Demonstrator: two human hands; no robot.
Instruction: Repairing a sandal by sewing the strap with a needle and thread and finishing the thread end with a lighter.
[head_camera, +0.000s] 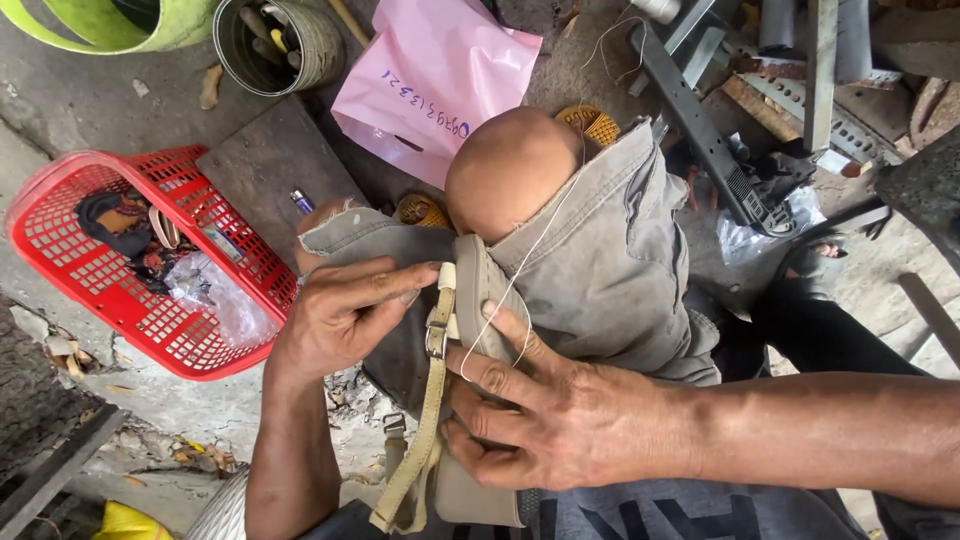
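Far left: red basket (60, 245) on the concrete ground, holding dark cloth scraps and a crumpled clear plastic bag (215, 295). Above it, a green bucket rim (120, 35) and a round tin (290, 45) with tools inside. A flat grey slab (270, 165) sits between basket and knees, with a small lighter (302, 202) at its edge.

Centre: the person's left hand (345, 315) rests on a grey-beige sandal (475, 300) lying across the lap, thumb and index finger pressed together on the strap end by the metal buckle (436, 338). A tan strap (415, 450) runs down from the buckle to the bottom edge. A white thread (540, 240) runs from the sandal up over the knee.

Pink plastic bag (430, 80) lies on the ground above the knees. Bare knee (510, 170) shows out of grey shorts (610, 260).

Right of centre: right hand (545, 415) lies flat, fingers spread, index fingertip pressing the thread loop onto the sandal, the lower fingers bracing its side. Hands are near each other, both on the sandal, not touching.

Far right: grey metal bars and angle pieces (820, 70), a black bar (700, 135), and a clear bag (770, 235) on the ground.
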